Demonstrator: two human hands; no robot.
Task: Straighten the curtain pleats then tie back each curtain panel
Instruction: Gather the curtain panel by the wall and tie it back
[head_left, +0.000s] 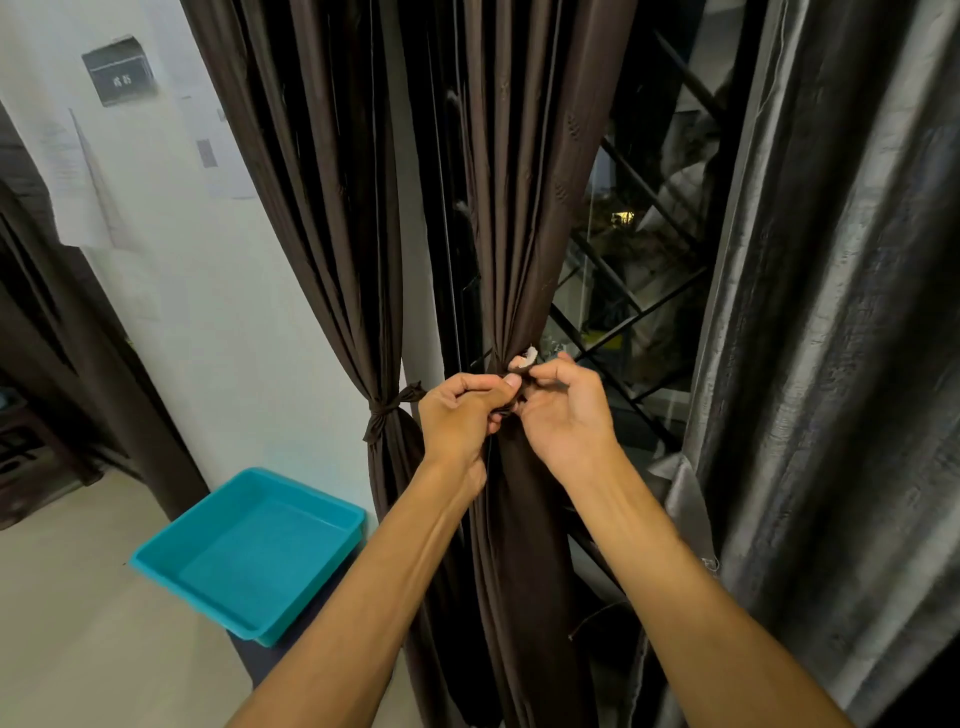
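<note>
White wall (218, 322) filled the left side, with taped papers (72, 171) and a small dark sign (119, 73) on it; pale floor (78, 634) lay below. Teal plastic tray (260, 551) sat low by the wall, just beside the left curtain panel (322, 208). That panel, dark brown, hung in even folds and was already cinched at its waist by a brown tie (387, 410), knot tails sticking out to the right. Second brown panel (519, 208) hung just right of it, in front of a window (649, 249) with a black diagonal grille; it was dark outside.

Both hands met at this second panel's gathered waist. Left hand (460, 415) was curled, thumb and fingers pinching a thin brown tie strip (519, 370) that ran round the bunched fabric. Right hand (563, 415) was curled too, fingertips pinching the same strip from the other side — the two hands close together, fingers meeting over it. Whether a knot was formed could not be told; the fingers hid it. Small pale scrap showed just above the strip — unclear what it was. Shiny grey curtain (831, 338) hung loose at far right. Dark drape (88, 364) edged the far left.
</note>
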